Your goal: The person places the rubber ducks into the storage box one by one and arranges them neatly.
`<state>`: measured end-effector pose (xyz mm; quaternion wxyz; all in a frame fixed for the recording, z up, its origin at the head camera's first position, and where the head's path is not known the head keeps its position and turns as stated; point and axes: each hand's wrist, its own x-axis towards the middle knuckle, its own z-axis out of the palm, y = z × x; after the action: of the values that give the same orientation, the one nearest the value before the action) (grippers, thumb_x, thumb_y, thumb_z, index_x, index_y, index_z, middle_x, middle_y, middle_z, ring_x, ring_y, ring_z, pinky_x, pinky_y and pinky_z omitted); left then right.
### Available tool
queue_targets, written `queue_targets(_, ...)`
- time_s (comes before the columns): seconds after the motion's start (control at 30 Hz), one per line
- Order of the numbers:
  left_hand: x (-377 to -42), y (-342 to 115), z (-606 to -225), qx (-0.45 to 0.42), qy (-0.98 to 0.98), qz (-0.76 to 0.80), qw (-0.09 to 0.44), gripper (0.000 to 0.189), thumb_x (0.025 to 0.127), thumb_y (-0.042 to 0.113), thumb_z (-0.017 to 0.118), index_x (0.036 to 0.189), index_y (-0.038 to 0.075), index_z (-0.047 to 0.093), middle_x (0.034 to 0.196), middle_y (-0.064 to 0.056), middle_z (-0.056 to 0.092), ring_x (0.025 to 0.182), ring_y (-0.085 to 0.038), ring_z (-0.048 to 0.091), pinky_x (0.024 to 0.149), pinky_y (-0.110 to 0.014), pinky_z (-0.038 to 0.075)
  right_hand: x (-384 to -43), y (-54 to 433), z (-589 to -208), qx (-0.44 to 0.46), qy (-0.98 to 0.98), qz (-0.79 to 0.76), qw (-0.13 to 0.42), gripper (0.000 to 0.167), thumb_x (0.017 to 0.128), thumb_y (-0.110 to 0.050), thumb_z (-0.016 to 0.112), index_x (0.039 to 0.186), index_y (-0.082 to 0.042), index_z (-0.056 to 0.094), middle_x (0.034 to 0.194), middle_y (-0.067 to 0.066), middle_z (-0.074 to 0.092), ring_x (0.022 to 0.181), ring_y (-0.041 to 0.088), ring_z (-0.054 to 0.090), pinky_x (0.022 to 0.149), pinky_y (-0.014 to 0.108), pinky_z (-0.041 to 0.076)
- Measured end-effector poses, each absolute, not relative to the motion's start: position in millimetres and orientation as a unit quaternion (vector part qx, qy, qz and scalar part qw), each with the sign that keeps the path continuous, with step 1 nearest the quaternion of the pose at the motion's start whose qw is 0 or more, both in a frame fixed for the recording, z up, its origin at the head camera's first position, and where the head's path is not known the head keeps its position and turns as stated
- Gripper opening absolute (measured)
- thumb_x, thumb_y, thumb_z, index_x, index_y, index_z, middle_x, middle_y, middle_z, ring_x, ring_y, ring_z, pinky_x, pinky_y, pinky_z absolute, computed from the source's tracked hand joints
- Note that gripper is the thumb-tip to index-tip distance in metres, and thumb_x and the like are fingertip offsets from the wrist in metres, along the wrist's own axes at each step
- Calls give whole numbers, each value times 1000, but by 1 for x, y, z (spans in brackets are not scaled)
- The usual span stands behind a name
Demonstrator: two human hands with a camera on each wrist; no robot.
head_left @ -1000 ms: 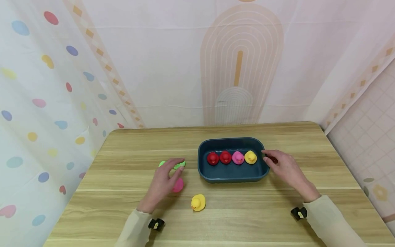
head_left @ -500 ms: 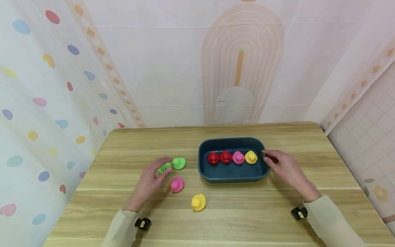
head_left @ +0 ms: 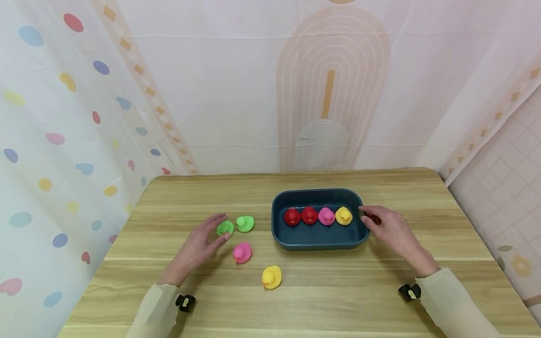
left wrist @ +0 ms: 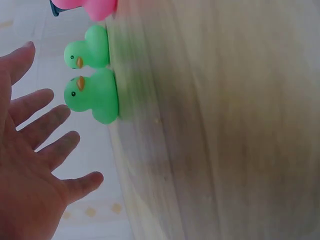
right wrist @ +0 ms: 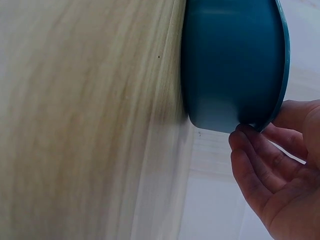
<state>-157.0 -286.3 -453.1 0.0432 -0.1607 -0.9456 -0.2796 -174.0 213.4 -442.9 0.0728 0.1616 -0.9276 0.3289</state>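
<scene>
My left hand (head_left: 195, 246) hovers over the left of the table, thumb and forefinger spread on either side of a green rubber duck (head_left: 225, 228). In the left wrist view its fingers stand apart with nothing between them. A second green duck (head_left: 245, 224) sits just right of the first. Nearer to me are a pink duck (head_left: 242, 253) and a yellow duck (head_left: 272, 277). With thumb and curled fingers, my right hand (head_left: 393, 232) grips the right end of a dark blue bin (right wrist: 230, 65). Inside it stand two red ducks (head_left: 292, 217), a pink duck (head_left: 327, 216) and a yellow duck (head_left: 343, 216) in a row.
The wooden table (head_left: 329, 300) carries everything. Behind it hangs a patterned curtain (head_left: 236, 94), and a dotted curtain (head_left: 76, 141) runs along the left side. Each wrist wears a small black device, such as the left one (head_left: 185, 303).
My left hand has drawn back to the left and towards me, uncovering the pink duck and both green ducks. The right hand and the bin have kept their places.
</scene>
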Motion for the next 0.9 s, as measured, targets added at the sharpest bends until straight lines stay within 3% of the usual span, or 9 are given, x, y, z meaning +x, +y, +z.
queue_targets(0.17, -161, -291, -455, -154, -952, -262, 27, 60, 104, 32, 65, 151, -1, 48, 157, -23, 43, 142, -48, 41, 115, -65, 33, -174, 213, -443, 162, -928, 327, 72, 31, 102, -9, 64, 130, 3, 69, 117, 19, 71, 90, 24, 65, 76, 41, 57)
queue_targets(0.3, -165, -294, -457, -162, -954, -249, 34, 55, 103, 27, 67, 147, -2, 53, 155, -23, 46, 139, -48, 45, 113, -65, 38, -175, 213, -443, 163, -929, 324, 74, 30, 102, -10, 65, 130, 2, 69, 116, 19, 71, 89, 24, 65, 75, 41, 57)
queue_targets(0.57, -168, -297, -461, -171, -953, -242, 66, 40, 98, 15, 73, 133, -2, 66, 138, -23, 59, 124, -45, 59, 103, -60, 50, -175, 214, -444, 163, -929, 325, 71, 30, 102, -10, 64, 130, 2, 69, 116, 18, 71, 89, 24, 64, 76, 42, 56)
queue_targets(0.9, -171, -296, -462, -184, -948, -244, 85, 34, 93, 11, 77, 125, -1, 71, 123, -17, 68, 112, -38, 67, 97, -56, 55, -176, 214, -443, 164, -929, 326, 67, 30, 103, -10, 64, 130, 2, 69, 115, 18, 71, 87, 23, 62, 75, 40, 56)
